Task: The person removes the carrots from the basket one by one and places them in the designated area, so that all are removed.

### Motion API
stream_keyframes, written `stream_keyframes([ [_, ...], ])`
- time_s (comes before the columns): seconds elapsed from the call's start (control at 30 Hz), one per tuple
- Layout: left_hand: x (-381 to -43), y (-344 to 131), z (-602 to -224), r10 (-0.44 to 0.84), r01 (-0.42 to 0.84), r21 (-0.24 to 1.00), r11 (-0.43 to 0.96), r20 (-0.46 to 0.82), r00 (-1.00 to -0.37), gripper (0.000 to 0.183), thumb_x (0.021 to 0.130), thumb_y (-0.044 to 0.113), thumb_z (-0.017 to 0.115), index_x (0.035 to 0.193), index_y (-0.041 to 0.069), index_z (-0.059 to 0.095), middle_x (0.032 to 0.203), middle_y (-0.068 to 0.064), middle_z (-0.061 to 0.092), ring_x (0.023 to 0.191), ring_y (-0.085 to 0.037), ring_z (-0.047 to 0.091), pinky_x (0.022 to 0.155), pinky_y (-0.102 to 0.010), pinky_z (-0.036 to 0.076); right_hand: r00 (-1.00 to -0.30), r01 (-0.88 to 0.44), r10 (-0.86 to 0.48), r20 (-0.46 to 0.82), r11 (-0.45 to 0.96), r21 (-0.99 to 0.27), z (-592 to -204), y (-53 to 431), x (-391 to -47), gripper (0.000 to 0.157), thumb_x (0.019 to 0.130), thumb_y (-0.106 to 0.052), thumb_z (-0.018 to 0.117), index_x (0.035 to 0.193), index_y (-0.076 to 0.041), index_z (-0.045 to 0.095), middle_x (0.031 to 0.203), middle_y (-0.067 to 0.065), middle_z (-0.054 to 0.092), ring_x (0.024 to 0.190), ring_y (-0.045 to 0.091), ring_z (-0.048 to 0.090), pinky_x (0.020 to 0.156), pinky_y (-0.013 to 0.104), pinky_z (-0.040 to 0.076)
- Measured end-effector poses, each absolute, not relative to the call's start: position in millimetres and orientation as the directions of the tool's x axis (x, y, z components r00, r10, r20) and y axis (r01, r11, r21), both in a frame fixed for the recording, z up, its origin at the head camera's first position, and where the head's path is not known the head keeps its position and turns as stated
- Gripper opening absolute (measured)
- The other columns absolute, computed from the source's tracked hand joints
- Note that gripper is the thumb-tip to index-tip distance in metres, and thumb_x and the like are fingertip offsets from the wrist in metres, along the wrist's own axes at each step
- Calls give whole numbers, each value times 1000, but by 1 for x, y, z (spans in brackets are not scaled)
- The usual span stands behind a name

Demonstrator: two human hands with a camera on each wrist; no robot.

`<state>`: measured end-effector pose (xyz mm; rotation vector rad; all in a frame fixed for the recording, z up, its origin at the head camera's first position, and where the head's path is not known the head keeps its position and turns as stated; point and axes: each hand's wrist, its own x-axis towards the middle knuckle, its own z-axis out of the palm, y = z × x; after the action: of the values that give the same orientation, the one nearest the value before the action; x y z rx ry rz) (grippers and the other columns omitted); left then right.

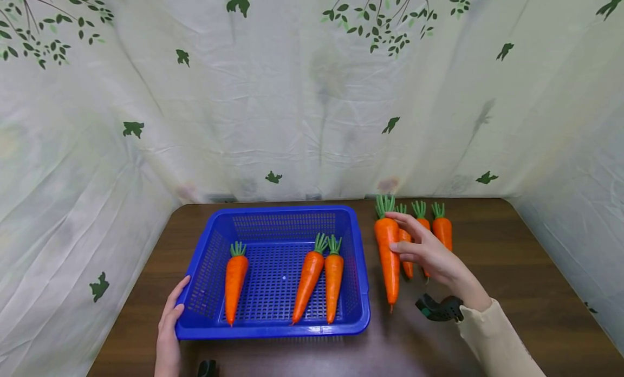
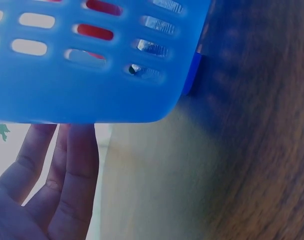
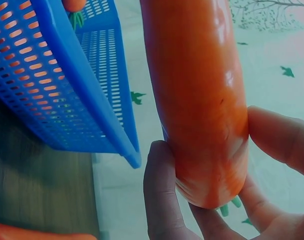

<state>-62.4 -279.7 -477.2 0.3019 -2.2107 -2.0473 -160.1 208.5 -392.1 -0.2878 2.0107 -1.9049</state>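
A large orange carrot (image 1: 387, 258) with a green stubby top is pinched near its top end by my right hand (image 1: 429, 255); the right wrist view shows thumb and fingers on both sides of the carrot (image 3: 199, 100). It is held over the table, right of the blue plastic basket (image 1: 273, 330). Inside the basket lie three carrots: one carrot (image 1: 236, 285) at left, two more (image 1: 308, 279) (image 1: 333, 285) side by side at right. My left hand (image 1: 170, 325) touches the basket's left rim with fairly straight fingers (image 2: 74, 175); their tips are hidden in the left wrist view.
Right of the held carrot, three carrots lie on the brown wooden table (image 1: 487, 274): one partly hidden carrot (image 1: 405, 236), another behind my fingers, and a carrot (image 1: 442, 231) farthest right. A white leaf-patterned cloth (image 1: 292, 122) hangs behind and around the table.
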Motion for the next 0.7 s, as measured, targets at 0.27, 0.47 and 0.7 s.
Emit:
stream_keyframes([
  [0.27,-62,-279,-478,-228,-41,998,56,-27,-973,48,103,30,24,150,21,33,152,2,26,127,-13,28,90,-20,24,-915,104,-382,-126,79,-991,-398,216,-157,66,93,-13,59,149,-13,25,154,16,10,116,33,46,88,41,45],
  [0.47,-62,-279,-479,-234,-46,997,57,-31,-972,48,103,30,24,150,22,33,152,3,27,127,-13,28,91,-21,24,-919,112,-369,-140,96,-989,-400,219,-154,66,94,-14,60,149,-12,25,154,17,9,112,32,50,86,40,46],
  [0.7,-63,-278,-478,-235,-61,997,53,-47,-971,48,103,31,23,150,24,33,153,2,25,127,-14,28,90,-21,24,-923,106,-358,-138,109,-988,-405,221,-152,66,93,-14,61,148,-10,26,153,17,13,119,36,43,87,41,46],
])
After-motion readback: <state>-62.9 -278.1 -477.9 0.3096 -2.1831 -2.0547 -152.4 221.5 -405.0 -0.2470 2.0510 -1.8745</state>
